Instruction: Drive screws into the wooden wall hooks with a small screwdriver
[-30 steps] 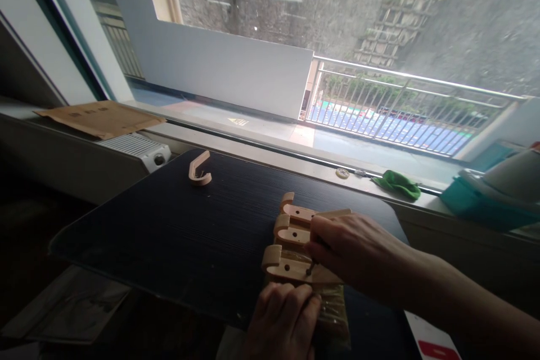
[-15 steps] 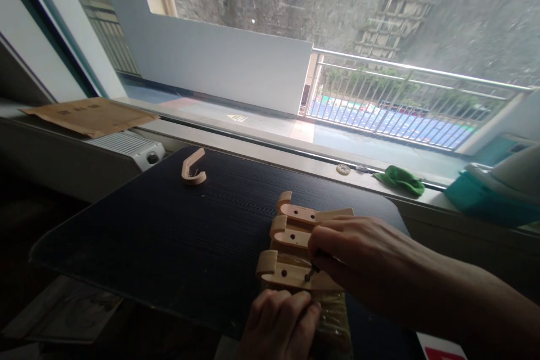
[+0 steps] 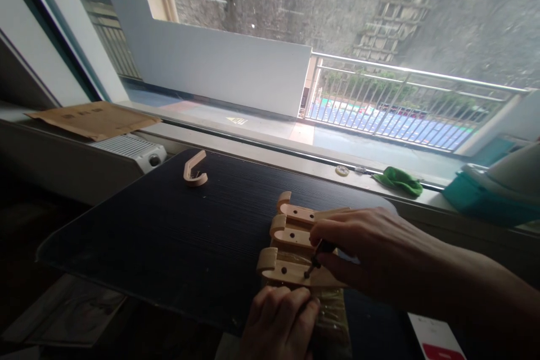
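Observation:
A wooden rack with three curved hooks [image 3: 291, 242] lies on the dark table [image 3: 177, 236], partly on a clear plastic bag [image 3: 333, 315]. My right hand [image 3: 358, 247] is closed around a small dark screwdriver [image 3: 316, 259], whose tip sits on the nearest hook. My left hand [image 3: 278, 320], fingers curled, presses against the rack's near edge and the bag. One loose wooden hook [image 3: 194, 170] lies alone at the table's far left.
A window sill runs behind the table with a green cloth [image 3: 399, 180], a small round tape [image 3: 341, 170] and a teal container [image 3: 485, 197] at right. A cardboard sheet [image 3: 95, 119] rests on a white radiator [image 3: 135, 152] at left.
My right hand has lifted slightly and tilted the screwdriver, which shows more plainly now. The left hand stays on the rack. The view shifted a little.

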### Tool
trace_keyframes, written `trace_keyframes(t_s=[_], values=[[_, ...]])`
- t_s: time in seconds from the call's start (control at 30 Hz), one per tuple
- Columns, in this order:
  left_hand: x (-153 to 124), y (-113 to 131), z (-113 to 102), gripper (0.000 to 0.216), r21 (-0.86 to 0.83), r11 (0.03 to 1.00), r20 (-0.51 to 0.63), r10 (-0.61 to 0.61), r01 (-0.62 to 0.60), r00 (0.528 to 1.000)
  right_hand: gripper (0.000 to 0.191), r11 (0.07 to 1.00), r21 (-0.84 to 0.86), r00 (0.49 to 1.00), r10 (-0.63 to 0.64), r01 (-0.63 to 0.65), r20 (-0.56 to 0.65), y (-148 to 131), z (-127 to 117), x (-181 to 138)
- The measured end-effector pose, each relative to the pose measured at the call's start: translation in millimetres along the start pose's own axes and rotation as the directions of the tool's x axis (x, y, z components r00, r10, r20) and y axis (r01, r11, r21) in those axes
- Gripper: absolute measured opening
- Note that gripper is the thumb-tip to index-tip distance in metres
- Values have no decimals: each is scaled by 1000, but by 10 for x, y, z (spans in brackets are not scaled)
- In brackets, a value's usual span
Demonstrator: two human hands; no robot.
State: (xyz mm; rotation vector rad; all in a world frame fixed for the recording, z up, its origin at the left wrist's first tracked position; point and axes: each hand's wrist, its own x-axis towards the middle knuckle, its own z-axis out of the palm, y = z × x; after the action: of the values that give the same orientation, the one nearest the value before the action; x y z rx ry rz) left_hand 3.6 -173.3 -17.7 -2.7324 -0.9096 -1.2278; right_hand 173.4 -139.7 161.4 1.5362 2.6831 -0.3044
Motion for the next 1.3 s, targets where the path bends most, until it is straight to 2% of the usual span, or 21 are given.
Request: trace_keyframes(t_s=[0.13,0.27,0.37,0.47,0.57,0.67,0.77,0.83,0.93,1.03,1.17,1.3], values=[[-18,-46,-24,28,29,999,43,33,-34,999,18,997,56,998,-61,61,13,43,24,-24],[-39,-75,-24,30,57,995,86,73,-78,994,15,997,75,999,-31,32,-11,75,115,-14],[-30,-50,-3,28,32,999,62,38,-40,997,15,997,58,998,53,-51,-28,59,171,8],[-9,-5,31,26,0,1000,-11,-4,4,1000,15,991,4,989,136,-136,-53,7,193,46],[-1,21,51,25,-29,999,-57,-28,27,998,16,987,-45,987,154,-156,-53,-66,146,74],[-15,14,34,27,-43,999,-21,-26,25,999,14,992,-64,994,111,-112,-23,-118,47,62],[-37,-12,-3,31,-38,999,52,1,1,999,11,1000,-4,1000,-24,24,-3,-116,-13,22],[-44,-33,-22,33,-32,999,89,22,-19,996,13,995,32,995,-97,96,7,-91,-2,0],[-39,-51,-30,33,-17,999,99,33,-32,995,14,992,51,993,-118,118,-3,-45,62,-11],[-26,-40,-16,30,-12,999,71,32,-32,997,16,998,48,999,-39,40,-35,-8,144,2],[-10,-5,17,27,-34,999,-24,-12,12,1000,18,993,14,986,122,-121,-110,4,248,36],[0,6,32,27,-40,999,-10,-17,16,1000,20,987,-56,978,143,-153,-150,-33,252,53]])
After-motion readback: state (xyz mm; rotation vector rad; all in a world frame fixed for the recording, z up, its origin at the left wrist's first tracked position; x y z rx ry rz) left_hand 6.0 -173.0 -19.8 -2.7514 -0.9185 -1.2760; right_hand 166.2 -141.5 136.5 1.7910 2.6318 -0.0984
